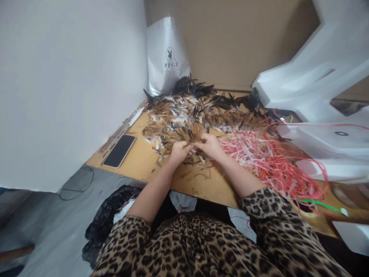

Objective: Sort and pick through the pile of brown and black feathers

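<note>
Both my hands meet over the wooden table, in front of a wide heap of brown, white and black feathers (178,109). My left hand (180,151) is closed, its thumb and fingers pinching the base of a brown feather bunch (190,132). Close against it, my right hand (210,145) pinches the same bunch from the other side. The bunch fans upward, away from me, and blends into the heap behind. Exactly what lies between the fingertips is hidden. A tangle of pink and white strips (259,154) lies to the right of my right hand.
A phone (119,151) lies at the left of the wooden table (198,188). A silver-white PPGZ bag (170,57) stands at the back. White moulded shapes (317,142) crowd the right side. A black plastic bag (106,219) is below the front edge, by a white wall panel (72,84).
</note>
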`<state>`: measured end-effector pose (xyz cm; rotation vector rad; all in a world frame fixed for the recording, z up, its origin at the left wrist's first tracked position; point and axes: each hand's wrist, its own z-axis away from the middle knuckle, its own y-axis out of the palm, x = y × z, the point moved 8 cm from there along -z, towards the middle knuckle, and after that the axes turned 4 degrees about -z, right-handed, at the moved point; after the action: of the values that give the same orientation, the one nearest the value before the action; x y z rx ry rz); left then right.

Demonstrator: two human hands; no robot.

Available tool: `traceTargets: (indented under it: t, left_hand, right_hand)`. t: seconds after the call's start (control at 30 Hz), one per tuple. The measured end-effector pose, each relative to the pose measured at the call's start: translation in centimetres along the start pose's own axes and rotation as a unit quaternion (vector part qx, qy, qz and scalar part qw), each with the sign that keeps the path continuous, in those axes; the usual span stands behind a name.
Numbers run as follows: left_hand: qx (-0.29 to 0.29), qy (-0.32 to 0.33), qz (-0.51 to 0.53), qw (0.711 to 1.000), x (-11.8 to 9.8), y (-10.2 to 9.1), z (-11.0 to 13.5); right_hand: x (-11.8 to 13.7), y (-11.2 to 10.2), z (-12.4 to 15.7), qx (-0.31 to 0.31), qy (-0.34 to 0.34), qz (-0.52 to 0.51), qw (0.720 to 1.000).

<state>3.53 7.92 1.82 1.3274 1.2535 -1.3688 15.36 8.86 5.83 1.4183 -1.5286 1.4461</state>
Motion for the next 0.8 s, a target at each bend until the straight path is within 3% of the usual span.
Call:
traceTargets:
  t: [0.2,0.33,0.53,0.8]
  left_hand:
    - [0.032,-0.02,0.06,0.997,0.4,0.8,0.0]
    - [0.05,-0.038,0.08,0.995,0.6,1.0,0.1]
    - [0.002,-0.059,0.108,0.992,1.0,0.0,-0.1]
    - [-0.007,-0.079,0.156,0.984,1.4,-0.2,-0.2]
  right_hand:
    - [-0.3,0.1,-0.1,0.013,0.018,-0.075,0.997]
    - [-0.6,0.0,0.0,0.016,0.061,-0.059,0.996]
    - [-0.9,0.1,0.0,-0.002,0.086,-0.114,0.99]
    - [-1.3,0.2,0.2,-0.035,0.118,-0.167,0.978]
